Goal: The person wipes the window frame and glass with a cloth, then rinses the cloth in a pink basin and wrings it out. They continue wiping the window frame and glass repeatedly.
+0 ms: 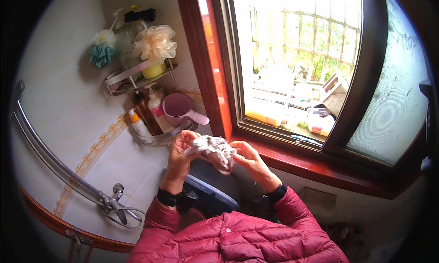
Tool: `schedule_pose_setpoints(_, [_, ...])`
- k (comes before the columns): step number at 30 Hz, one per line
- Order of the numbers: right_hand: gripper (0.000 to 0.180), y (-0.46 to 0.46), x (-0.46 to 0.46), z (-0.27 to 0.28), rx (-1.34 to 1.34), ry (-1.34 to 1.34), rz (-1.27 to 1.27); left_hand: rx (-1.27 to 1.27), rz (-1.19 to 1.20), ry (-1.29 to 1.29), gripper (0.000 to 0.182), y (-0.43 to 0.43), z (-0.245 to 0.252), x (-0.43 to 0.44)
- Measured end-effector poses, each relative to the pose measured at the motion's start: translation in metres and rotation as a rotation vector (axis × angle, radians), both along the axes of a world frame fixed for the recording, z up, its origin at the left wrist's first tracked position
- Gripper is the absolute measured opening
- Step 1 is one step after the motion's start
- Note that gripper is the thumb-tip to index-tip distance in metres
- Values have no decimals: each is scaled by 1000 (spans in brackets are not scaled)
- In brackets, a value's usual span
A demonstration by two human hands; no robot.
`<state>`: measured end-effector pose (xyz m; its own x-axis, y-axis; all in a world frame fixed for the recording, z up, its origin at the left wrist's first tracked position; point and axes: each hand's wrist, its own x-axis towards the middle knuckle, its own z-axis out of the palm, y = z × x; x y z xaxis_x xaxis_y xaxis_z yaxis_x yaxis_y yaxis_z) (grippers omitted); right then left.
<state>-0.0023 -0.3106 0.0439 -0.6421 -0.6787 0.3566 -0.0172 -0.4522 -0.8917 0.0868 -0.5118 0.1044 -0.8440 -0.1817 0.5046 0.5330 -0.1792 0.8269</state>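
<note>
Between my two hands hangs a crumpled white and greyish cloth (216, 153), bunched up in the middle. My left hand (181, 153) pinches its left end between thumb and fingers. At the opposite side, my right hand (250, 158) grips the edge with thumb and fingertips. The cloth is held in the air above a blue-rimmed plastic tub (212, 191), which is partly hidden by my forearms and jacket. What lies inside the tub is too dark to tell.
Left of my hands, a corner rack (161, 137) holds pump bottles (157, 108) and a pink dipper (178, 108). A shower mixer tap (115, 203) juts from the left wall. Ahead is a red-brown windowsill (284, 161); bottles (271, 118) and a toothbrush (305, 139) lie by the barred window.
</note>
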Motion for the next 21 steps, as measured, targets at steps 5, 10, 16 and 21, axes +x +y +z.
schedule_pose_setpoints(5, [56, -2, 3, -1, 0, 383, -18, -207, 11, -199, 26, 42, 5, -19])
schedule_pose_setpoints(10, [21, 3, -9, -7, -151, -11, -86, -290, 5, -140, 27, 54, 10, -29])
schedule_pose_setpoints(16, [18, 51, -70, 8, -534, -311, -96, -144, 303, -118, 34, 14, 19, -25])
schedule_pose_setpoints(21, [20, 65, -90, 34, -740, -424, -85, -206, 247, -368, 46, -12, 22, -1])
